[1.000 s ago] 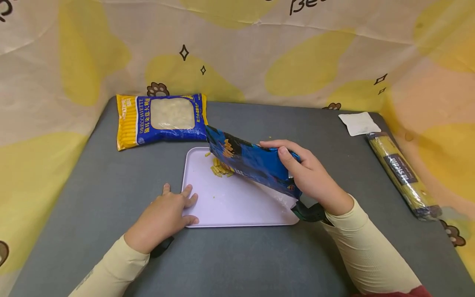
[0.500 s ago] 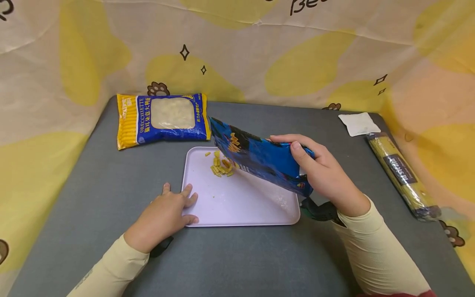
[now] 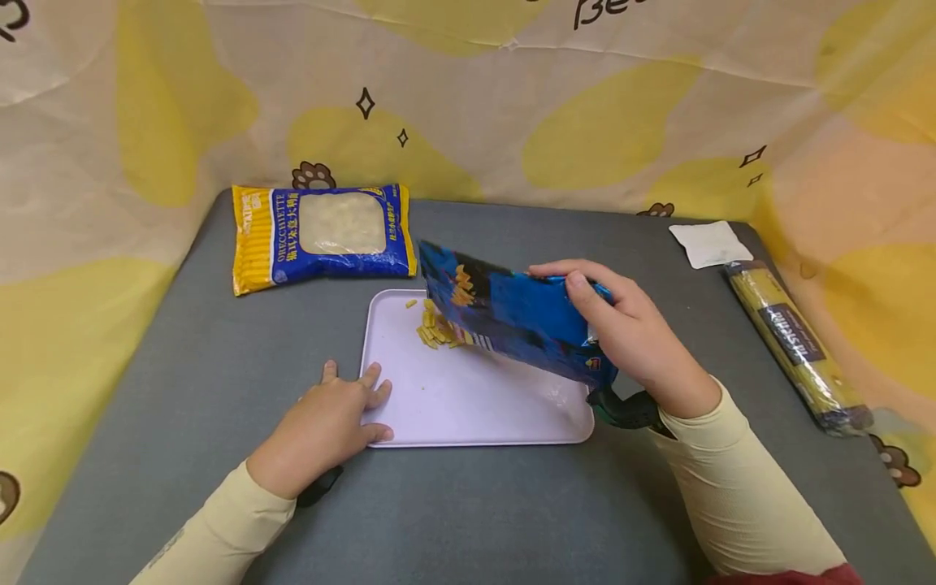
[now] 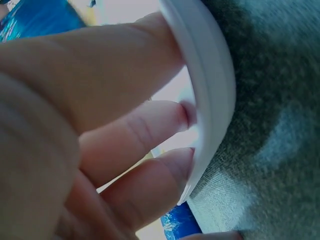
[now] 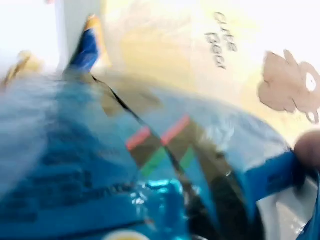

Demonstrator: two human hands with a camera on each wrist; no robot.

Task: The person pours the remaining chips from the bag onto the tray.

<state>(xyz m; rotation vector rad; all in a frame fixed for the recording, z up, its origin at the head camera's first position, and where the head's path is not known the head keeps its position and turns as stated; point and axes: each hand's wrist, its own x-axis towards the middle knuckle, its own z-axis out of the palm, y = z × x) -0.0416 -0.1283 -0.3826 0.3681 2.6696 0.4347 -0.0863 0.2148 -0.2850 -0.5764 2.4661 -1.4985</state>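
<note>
My right hand (image 3: pixel 621 325) grips one end of a glossy blue snack bag (image 3: pixel 519 313), thumb on top. The bag slants over the tray, its far-left end lower side right by a small heap of yellow, stick-like snack pieces (image 3: pixel 433 329). These lie on a pale lilac tray (image 3: pixel 453 414), towards its back left. My left hand (image 3: pixel 329 422) rests at the tray's left edge with fingers spread. In the left wrist view its thumb and fingertips touch the inside of the rim (image 4: pixel 215 75). Blurred blue packaging (image 5: pixel 115 175) fills much of the right wrist view.
Behind the tray on the left lies a blue and yellow orecchiette packet (image 3: pixel 340 227). A long clear pack of pasta (image 3: pixel 797 345) lies on the right, beside a small white packet (image 3: pixel 709 244). A patterned cloth (image 3: pixel 468 97) hangs behind the grey table (image 3: pixel 468 512).
The right hand and snack bag moved right and up, then dipped slightly back down. The heap on the tray looks much the same. The left hand has stayed in place.
</note>
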